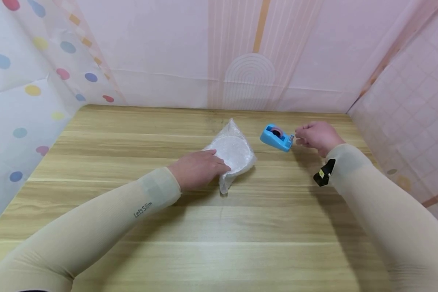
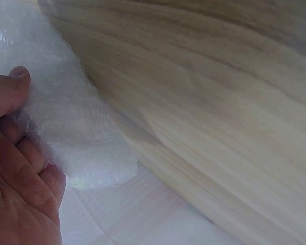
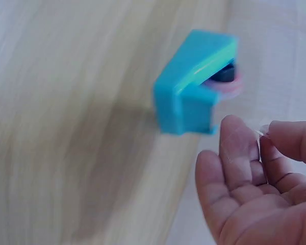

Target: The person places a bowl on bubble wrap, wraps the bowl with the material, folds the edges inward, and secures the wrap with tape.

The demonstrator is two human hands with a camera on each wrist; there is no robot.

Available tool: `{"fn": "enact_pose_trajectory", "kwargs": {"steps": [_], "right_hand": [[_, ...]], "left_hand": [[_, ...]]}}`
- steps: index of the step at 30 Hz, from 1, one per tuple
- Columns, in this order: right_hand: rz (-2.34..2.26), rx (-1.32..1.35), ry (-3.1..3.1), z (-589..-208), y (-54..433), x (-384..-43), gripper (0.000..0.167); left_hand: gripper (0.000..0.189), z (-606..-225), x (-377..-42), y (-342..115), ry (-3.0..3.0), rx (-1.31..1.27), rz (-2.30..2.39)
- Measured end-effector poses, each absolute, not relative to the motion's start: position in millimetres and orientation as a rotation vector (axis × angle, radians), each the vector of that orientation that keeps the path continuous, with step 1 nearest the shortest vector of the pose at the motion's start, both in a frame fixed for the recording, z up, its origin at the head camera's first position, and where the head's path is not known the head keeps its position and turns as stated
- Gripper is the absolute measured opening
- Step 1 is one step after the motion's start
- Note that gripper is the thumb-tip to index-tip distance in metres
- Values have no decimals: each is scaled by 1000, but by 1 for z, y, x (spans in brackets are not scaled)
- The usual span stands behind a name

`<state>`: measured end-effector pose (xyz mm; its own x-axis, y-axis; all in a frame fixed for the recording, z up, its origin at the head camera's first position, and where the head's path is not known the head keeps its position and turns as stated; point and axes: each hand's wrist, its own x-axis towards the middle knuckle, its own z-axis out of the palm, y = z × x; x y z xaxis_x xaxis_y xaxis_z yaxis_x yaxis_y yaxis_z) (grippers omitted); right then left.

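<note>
A bundle of bubble wrap (image 1: pixel 237 152) lies on the wooden table, folded around something flat and round that shows faintly through it. My left hand (image 1: pixel 200 168) holds its near left edge, thumb on top and the fingers tucked at its underside in the left wrist view. To the right of the bundle stands a blue tape dispenser (image 1: pixel 269 139) with a pinkish roll and a black hub. Just beyond its cutting end, my right hand (image 1: pixel 319 138) pinches a small strip of clear tape (image 3: pixel 239 145) between thumb and finger; the strip lies across the fingertips.
The wooden table (image 1: pixel 219 251) runs back to a pink patterned sheet (image 1: pixel 160 52). A dotted sheet (image 1: pixel 14 113) bounds the left side and a checked sheet (image 1: pixel 416 89) the right. A black device with a yellow label (image 1: pixel 324 173) sits at the right wrist.
</note>
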<state>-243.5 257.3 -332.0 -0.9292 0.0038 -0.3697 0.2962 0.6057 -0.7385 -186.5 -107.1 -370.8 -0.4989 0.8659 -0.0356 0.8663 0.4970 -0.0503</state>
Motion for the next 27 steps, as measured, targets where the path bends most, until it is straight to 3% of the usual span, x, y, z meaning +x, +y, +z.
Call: {"fn": "enact_pose_trajectory", "kwargs": {"steps": [10, 27], "right_hand": [[-1594, 93, 2365, -317, 226, -232, 34], [-1709, -141, 2362, -309, 173, -209, 20]], "left_hand": [[39, -372, -187, -107, 2720, 1586, -107], [40, -371, -186, -105, 2717, 1579, -108]]}}
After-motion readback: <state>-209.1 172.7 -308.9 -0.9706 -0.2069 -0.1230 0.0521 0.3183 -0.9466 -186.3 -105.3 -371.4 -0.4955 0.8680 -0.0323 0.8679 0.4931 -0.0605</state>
